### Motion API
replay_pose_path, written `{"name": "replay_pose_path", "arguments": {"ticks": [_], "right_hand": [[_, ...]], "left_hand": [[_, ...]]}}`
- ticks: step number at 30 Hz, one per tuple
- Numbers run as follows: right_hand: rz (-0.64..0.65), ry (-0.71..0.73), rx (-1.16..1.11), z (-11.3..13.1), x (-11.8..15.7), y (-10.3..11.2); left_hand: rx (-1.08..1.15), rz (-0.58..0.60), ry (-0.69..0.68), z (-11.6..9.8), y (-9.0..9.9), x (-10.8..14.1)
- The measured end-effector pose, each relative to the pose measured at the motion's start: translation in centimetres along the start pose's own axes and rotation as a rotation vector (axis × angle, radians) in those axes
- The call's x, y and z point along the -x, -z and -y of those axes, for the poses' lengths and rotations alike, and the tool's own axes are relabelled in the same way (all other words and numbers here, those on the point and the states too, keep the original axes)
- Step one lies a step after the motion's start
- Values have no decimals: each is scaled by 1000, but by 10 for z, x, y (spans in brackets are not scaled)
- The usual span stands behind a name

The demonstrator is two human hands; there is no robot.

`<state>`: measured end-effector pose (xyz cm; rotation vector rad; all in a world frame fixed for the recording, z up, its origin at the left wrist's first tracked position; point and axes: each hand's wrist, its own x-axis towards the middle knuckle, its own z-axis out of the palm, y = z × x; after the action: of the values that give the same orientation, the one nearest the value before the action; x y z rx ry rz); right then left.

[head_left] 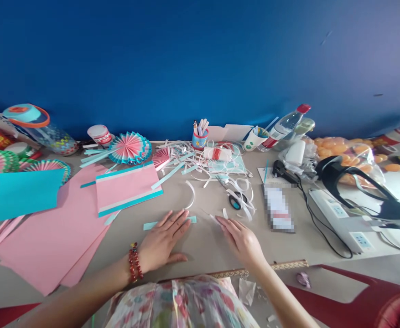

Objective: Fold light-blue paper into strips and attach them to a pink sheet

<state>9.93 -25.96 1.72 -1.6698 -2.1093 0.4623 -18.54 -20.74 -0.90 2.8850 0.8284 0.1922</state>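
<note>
Deep blue wall (172,59), paler and purplish at right, grey-beige tabletop (205,248), red chair (360,312) at lower right

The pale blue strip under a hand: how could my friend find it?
Start at the table, then find the left hand with red beads at its wrist. Under that hand lies the pale blue strip, the only one poking out both sides.

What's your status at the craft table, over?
Left hand flat across pale blue strip; right hand beside white scrap; scissors among paper curls beyond.
</note>
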Motion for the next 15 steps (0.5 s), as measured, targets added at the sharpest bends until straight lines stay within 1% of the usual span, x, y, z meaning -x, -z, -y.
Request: {"name": "replay_pose_path", "arguments": {"ticks": [4, 7, 10, 13, 15], "right_hand": [[-3, -19, -168, 15, -8, -4], [82, 53, -242, 29, -19, -12], [153, 129, -160, 33, -23, -21], [163, 134, -10, 29, -19, -27], [172, 132, 37, 26, -14, -27]], "left_hand": [[-14, 12, -8, -1, 0, -1], [-1, 1, -9, -1, 1, -1], [22, 1, -2, -1, 4, -2], [48, 2, -1, -2, 8, -2], [63, 4, 8, -2, 10, -3]]}}
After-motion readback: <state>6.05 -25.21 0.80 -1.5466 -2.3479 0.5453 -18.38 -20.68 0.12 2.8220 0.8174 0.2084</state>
